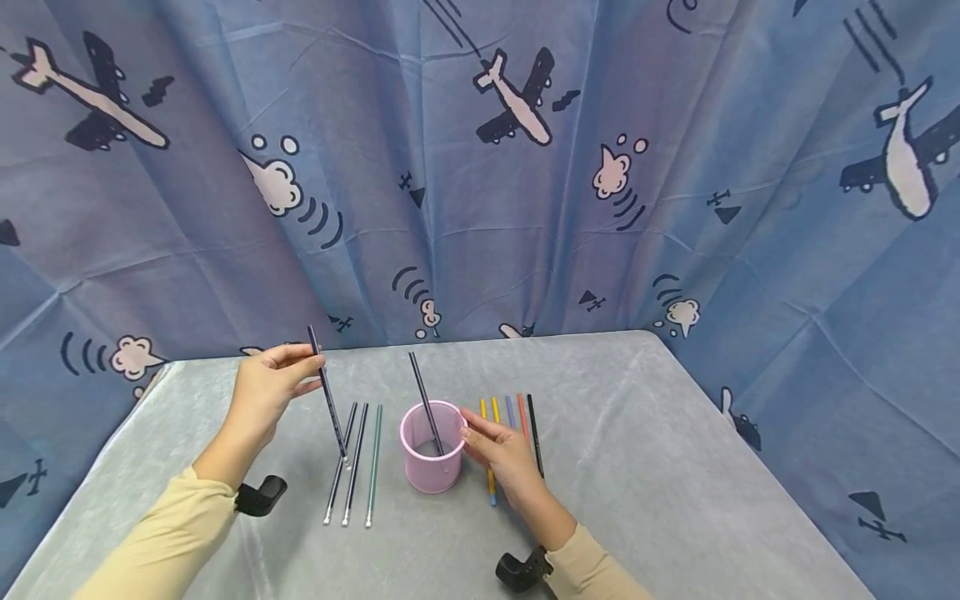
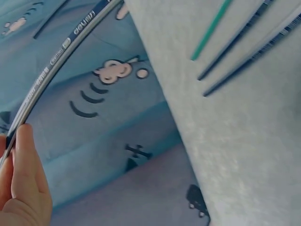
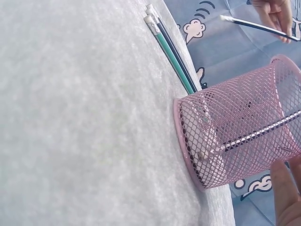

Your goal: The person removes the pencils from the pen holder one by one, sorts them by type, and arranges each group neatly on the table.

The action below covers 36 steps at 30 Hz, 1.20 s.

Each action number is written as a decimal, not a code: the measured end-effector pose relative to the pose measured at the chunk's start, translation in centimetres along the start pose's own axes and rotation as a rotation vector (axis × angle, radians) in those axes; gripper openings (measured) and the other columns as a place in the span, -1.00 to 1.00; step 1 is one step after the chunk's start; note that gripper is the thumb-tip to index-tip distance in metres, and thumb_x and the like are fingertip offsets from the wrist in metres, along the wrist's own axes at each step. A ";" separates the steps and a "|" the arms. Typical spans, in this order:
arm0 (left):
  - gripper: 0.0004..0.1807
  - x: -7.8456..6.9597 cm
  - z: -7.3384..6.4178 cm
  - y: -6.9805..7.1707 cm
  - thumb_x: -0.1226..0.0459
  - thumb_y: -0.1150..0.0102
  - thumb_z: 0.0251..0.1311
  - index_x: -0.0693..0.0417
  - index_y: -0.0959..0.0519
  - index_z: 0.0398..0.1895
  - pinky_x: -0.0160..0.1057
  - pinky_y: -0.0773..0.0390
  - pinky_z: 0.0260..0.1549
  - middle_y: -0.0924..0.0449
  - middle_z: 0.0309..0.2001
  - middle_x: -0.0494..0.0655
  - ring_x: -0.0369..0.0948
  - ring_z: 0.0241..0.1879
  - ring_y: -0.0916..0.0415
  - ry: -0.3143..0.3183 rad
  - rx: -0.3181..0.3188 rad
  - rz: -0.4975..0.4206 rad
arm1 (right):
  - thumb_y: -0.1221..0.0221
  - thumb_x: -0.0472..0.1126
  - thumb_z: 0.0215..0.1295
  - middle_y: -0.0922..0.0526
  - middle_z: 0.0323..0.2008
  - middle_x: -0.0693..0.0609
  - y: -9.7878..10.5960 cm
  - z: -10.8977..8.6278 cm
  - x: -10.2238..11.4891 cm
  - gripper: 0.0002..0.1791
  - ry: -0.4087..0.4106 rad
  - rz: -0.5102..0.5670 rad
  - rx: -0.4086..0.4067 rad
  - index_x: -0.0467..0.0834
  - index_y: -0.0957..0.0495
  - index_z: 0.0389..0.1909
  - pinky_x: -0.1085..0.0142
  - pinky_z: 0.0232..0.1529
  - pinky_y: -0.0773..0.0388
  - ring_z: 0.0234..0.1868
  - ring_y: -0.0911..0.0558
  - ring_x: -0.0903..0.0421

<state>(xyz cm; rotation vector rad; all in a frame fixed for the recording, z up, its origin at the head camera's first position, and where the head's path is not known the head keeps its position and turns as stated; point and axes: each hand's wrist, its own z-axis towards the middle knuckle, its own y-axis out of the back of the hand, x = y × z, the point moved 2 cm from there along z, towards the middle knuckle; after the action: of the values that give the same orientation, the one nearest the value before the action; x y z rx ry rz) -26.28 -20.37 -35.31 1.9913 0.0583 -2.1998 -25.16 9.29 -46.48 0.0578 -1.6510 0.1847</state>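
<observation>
My left hand pinches a dark pencil near its top and holds it tilted above the table, its lower end over three pencils lying side by side: two dark pencils and a green pencil. In the left wrist view the held pencil runs past my fingers. A pink mesh cup stands mid-table with one dark pencil leaning inside. My right hand rests with straight fingers against the cup's right side. The right wrist view shows the cup close up and one fingertip beside it.
Several coloured pencils lie in a row right of the cup, partly under my right hand. A grey cloth covers the table. A blue curtain with aeroplane prints hangs close behind and to the sides.
</observation>
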 end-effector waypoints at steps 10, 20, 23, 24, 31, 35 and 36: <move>-0.51 2.7 1.1 1.2 0.27 -0.19 0.18 0.45 -0.42 0.08 -0.32 -0.65 -0.21 -0.61 -0.33 -0.32 -0.44 -0.31 -0.58 0.086 0.098 0.113 | -0.23 -0.12 0.19 -0.47 0.19 -0.12 0.0 0.0 0.1 -0.46 0.006 -0.020 -0.003 -0.22 -0.43 0.18 0.41 -0.03 -0.58 0.09 -0.55 0.08; -0.55 5.0 2.0 1.2 0.28 -0.18 0.19 0.42 -0.45 0.07 -0.26 -0.65 -0.17 -0.60 -0.06 0.12 -0.25 -0.20 -0.59 0.178 0.205 0.253 | -0.23 -0.10 0.19 -0.46 0.19 -0.12 0.1 -0.2 0.1 -0.45 0.010 -0.012 0.013 -0.21 -0.42 0.19 0.42 -0.02 -0.57 0.11 -0.54 0.08; -0.56 5.5 2.2 1.1 0.32 -0.18 0.17 0.47 -0.45 0.04 -0.27 -0.65 -0.18 -0.62 -0.11 0.09 -0.32 -0.27 -0.57 0.181 0.219 0.243 | -0.22 -0.10 0.20 -0.46 0.19 -0.12 0.1 -0.2 0.2 -0.46 0.012 -0.017 0.013 -0.21 -0.42 0.19 0.42 -0.01 -0.57 0.11 -0.54 0.07; -0.57 5.6 2.2 1.0 0.33 -0.19 0.16 0.48 -0.45 0.03 -0.27 -0.66 -0.19 -0.63 -0.14 0.08 -0.34 -0.29 -0.57 0.183 0.221 0.239 | -0.22 -0.10 0.20 -0.46 0.19 -0.12 0.1 -0.2 0.2 -0.46 0.012 -0.018 0.013 -0.21 -0.42 0.19 0.42 -0.01 -0.57 0.11 -0.54 0.07; -0.57 6.6 2.7 0.6 0.37 -0.18 0.15 0.54 -0.44 0.01 -0.29 -0.67 -0.26 -0.65 -0.21 0.11 -0.29 -0.32 -0.59 0.190 0.246 0.246 | -0.23 -0.09 0.18 -0.47 0.18 -0.12 0.1 -0.2 0.2 -0.44 0.009 -0.024 0.008 -0.21 -0.42 0.18 0.41 -0.01 -0.57 0.11 -0.54 0.06; -0.55 7.1 3.1 0.6 0.38 -0.18 0.15 0.56 -0.41 0.04 -0.30 -0.67 -0.29 -0.65 -0.21 0.13 -0.24 -0.30 -0.60 0.209 0.266 0.250 | -0.24 -0.09 0.18 -0.47 0.18 -0.13 0.1 -0.2 0.1 -0.44 0.009 -0.024 0.006 -0.22 -0.43 0.18 0.40 -0.01 -0.57 0.11 -0.54 0.05; -0.54 7.2 3.2 0.6 0.38 -0.18 0.15 0.56 -0.41 0.04 -0.30 -0.67 -0.29 -0.65 -0.21 0.13 -0.23 -0.29 -0.60 0.216 0.269 0.254 | -0.24 -0.09 0.18 -0.47 0.18 -0.13 0.1 -0.1 0.1 -0.44 0.011 -0.025 0.007 -0.22 -0.43 0.18 0.40 -0.01 -0.57 0.11 -0.54 0.05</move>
<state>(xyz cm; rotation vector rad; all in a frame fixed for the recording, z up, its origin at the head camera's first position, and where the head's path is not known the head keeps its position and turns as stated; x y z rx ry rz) -29.96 -22.17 -42.04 2.2235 -0.4602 -1.9122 -25.03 9.37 -46.35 0.0824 -1.6377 0.1711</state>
